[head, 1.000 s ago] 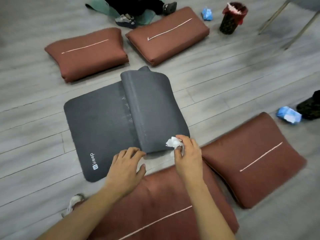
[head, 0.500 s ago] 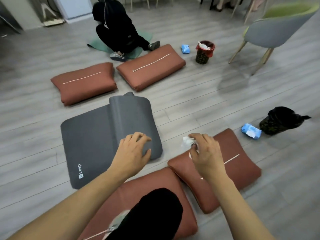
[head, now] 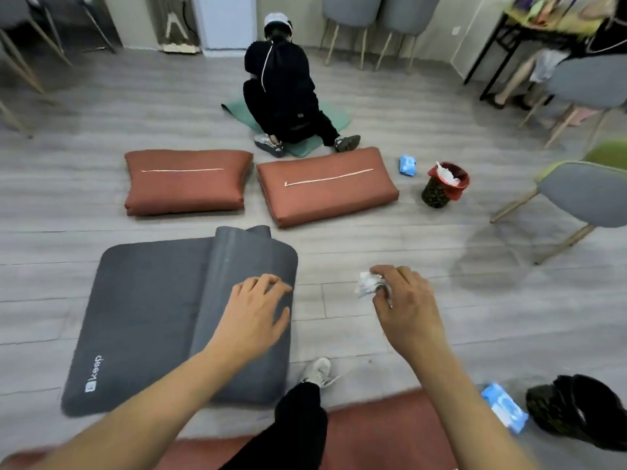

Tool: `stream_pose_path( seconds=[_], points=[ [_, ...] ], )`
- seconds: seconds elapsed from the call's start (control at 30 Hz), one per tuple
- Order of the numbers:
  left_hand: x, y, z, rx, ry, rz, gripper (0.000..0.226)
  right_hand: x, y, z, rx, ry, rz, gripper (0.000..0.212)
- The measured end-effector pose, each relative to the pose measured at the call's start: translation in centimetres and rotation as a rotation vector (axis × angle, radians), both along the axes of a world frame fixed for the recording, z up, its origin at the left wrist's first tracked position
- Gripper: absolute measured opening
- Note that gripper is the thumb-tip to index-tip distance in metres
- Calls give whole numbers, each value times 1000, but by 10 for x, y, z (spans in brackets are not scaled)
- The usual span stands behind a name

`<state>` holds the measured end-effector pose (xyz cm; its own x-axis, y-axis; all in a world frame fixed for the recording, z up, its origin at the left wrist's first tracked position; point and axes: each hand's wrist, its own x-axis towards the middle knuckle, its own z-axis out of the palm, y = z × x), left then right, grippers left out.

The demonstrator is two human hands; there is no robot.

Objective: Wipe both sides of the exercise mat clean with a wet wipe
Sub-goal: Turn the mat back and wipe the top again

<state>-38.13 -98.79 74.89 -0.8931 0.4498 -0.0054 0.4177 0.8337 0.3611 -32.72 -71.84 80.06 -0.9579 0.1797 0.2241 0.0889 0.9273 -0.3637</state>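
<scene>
Mat [head: 146, 310] on floor, right part folded over itself. Left hand [head: 252, 308] open, flat on the fold. Right hand [head: 403, 300] off the mat, grip closed on crumpled wet wipe [head: 368, 283]. Likely between passes; next: bring wipe back onto folded-up underside.

Grey plank floor [head: 390, 252]; folded mat [head: 146, 300], two rust cushions [head: 185, 181] directly on it.

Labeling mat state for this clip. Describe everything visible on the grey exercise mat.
The exercise mat is dark grey, looks like soft rubbery foam, with rounded corners and a small white "keep" logo near its near-left corner. It lies on the wood-look floor, its right part folded over onto the left, underside up. The left hand rests on the folded flap. The right hand, holding the crumpled wipe, is off it.
</scene>
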Motion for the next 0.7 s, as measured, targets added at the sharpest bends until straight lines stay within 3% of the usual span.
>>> stream_pose_path(
  seconds=[0.13,0.3,0.5,0.7],
  points=[
    [-83,44,-13,-61,-69,98,42,-141,46,-12,-21,-114,174,32],
    [-144,56,0,-76,-103,335,44,-250,77,-4,-99,-217,270,32],
    [-147,80,-18,-73,-146,618,45,-356,86,-26,-91,-317,479,29],
    [-129,141,-82,-1,-292,1005,49,-427,70,-109,-20,-428,765,33]
  ],
)
